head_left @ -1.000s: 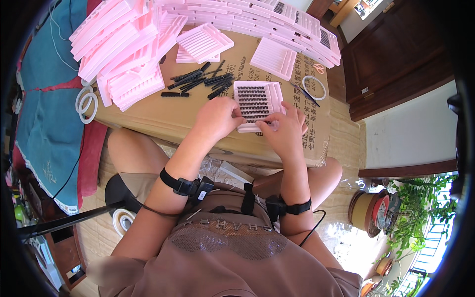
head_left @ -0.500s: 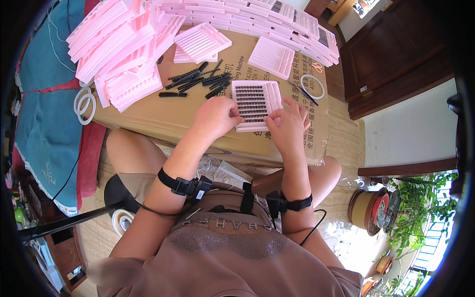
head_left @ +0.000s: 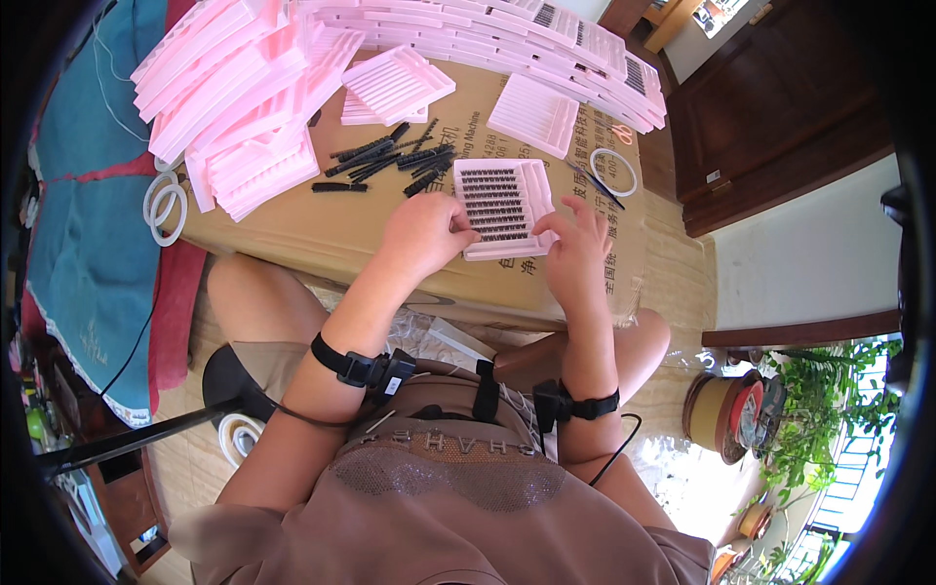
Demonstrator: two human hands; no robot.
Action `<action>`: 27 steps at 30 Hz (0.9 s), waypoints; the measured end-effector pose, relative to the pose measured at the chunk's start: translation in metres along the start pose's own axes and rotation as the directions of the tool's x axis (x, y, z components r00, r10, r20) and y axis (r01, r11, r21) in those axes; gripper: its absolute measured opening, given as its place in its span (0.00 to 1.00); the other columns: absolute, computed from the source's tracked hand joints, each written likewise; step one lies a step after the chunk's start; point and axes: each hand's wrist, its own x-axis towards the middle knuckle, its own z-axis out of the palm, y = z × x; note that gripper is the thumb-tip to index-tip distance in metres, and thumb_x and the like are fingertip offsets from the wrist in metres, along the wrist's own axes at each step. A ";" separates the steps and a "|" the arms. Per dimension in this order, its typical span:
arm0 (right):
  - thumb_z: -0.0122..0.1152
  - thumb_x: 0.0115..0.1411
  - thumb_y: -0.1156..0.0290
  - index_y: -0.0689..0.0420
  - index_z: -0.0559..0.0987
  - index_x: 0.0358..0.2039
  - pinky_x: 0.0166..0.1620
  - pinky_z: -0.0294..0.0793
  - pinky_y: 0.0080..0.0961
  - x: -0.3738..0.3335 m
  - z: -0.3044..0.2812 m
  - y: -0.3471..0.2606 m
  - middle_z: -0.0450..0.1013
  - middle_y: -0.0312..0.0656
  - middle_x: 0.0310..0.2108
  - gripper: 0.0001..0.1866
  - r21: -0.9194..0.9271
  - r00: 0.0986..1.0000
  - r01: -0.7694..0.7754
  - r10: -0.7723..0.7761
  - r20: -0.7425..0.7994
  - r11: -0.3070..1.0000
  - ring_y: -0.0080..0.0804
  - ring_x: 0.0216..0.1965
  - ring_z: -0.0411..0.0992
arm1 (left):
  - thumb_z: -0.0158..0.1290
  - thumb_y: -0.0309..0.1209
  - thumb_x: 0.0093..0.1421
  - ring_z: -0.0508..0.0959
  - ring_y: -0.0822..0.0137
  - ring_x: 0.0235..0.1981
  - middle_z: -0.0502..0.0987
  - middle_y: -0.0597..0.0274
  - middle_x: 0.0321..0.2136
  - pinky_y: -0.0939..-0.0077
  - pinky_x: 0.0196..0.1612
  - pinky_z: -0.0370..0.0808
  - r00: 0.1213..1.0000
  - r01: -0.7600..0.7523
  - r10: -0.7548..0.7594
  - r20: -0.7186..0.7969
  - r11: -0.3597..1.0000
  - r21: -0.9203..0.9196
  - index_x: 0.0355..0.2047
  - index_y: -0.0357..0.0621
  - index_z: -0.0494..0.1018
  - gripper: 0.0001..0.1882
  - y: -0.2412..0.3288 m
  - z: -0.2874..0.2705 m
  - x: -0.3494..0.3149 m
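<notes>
A pink tray (head_left: 535,202) lies on the cardboard box, filled with several rows of black false eyelash strips (head_left: 492,205). My left hand (head_left: 426,231) is closed at the tray's lower left edge, its thumb tip over the left end of the lowest strips. Its other fingers curl under and are partly hidden. At the right edge of the same tray is my right hand (head_left: 577,252), fingers apart, with a fingertip close to the rim and nothing visible in it. Loose black eyelash strips (head_left: 400,159) lie in a heap just left and beyond the tray.
The cardboard box (head_left: 322,255) serves as the work surface. Empty pink trays (head_left: 244,97) are piled at the far left, and filled ones are stacked along the back (head_left: 468,39). Another empty tray (head_left: 532,114), a white ring (head_left: 613,173), tweezers (head_left: 597,185) and scissors (head_left: 621,134) lie right.
My right hand has drawn back slightly to the right from the lower strips, its fingers spreading. My left hand has stayed at the tray's left edge.
</notes>
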 end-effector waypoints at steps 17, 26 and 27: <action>0.58 0.53 0.78 0.50 0.85 0.28 0.64 0.56 0.54 0.000 0.029 -0.036 0.72 0.42 0.59 0.09 0.071 0.997 0.083 -0.083 -0.012 0.994 0.53 0.63 0.62 | 0.62 0.29 0.61 0.82 0.55 0.33 0.81 0.54 0.35 0.63 0.38 0.78 0.846 0.104 -0.055 -0.530 0.992 0.064 0.38 0.41 0.81 0.07 -0.057 -0.049 0.005; 0.59 0.52 0.78 0.51 0.85 0.30 0.62 0.59 0.55 0.005 0.031 -0.035 0.72 0.43 0.58 0.09 0.129 0.995 0.090 -0.084 -0.057 0.987 0.54 0.61 0.64 | 0.62 0.29 0.60 0.82 0.51 0.39 0.80 0.55 0.40 0.57 0.42 0.78 0.898 0.103 0.000 -0.439 0.972 0.210 0.38 0.46 0.81 0.06 -0.044 -0.044 0.041; 0.59 0.52 0.78 0.51 0.85 0.31 0.62 0.59 0.55 0.006 0.030 -0.035 0.72 0.43 0.58 0.09 0.129 0.994 0.097 -0.089 -0.062 0.987 0.54 0.61 0.64 | 0.61 0.29 0.60 0.82 0.51 0.39 0.80 0.54 0.40 0.56 0.41 0.78 0.889 0.073 0.039 -0.455 0.971 0.227 0.38 0.46 0.81 0.06 -0.044 -0.039 0.048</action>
